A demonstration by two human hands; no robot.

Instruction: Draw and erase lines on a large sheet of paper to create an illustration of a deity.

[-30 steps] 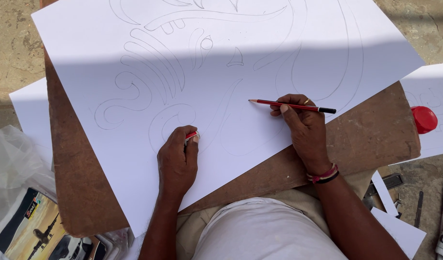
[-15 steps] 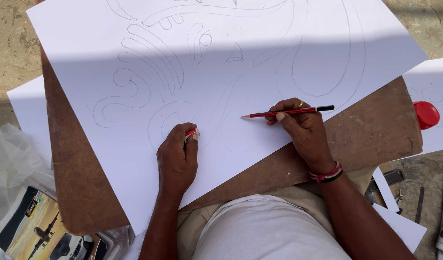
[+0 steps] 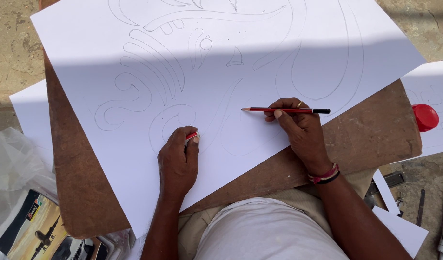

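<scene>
While the left hand (image 3: pixel 178 161) pinches a small red-and-white eraser (image 3: pixel 193 136) onto the large white drawing sheet (image 3: pixel 86 62), the right hand (image 3: pixel 298 130) grips a red pencil (image 3: pixel 285 110). Its long axis lies level, tip pointing leftward beyond the fingers, above and right of the eraser.

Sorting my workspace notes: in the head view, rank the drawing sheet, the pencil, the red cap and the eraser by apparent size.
1. Drawing sheet
2. Pencil
3. Red cap
4. Eraser, mostly hidden in the left hand, so its rank is unsure.

A large drawing sheet (image 3: pixel 221 91) lay on a board (image 3: pixel 375 130) across the person's lap. The left hand (image 3: pixel 178 161) rested on the sheet's near part, pinching an eraser (image 3: pixel 192 136); to its right, the right hand (image 3: pixel 301 127) held a pencil (image 3: pixel 285 110) level. A round cap (image 3: pixel 425 117) lay right of the board, a plastic bag (image 3: pixel 14 168) to its left.
</scene>
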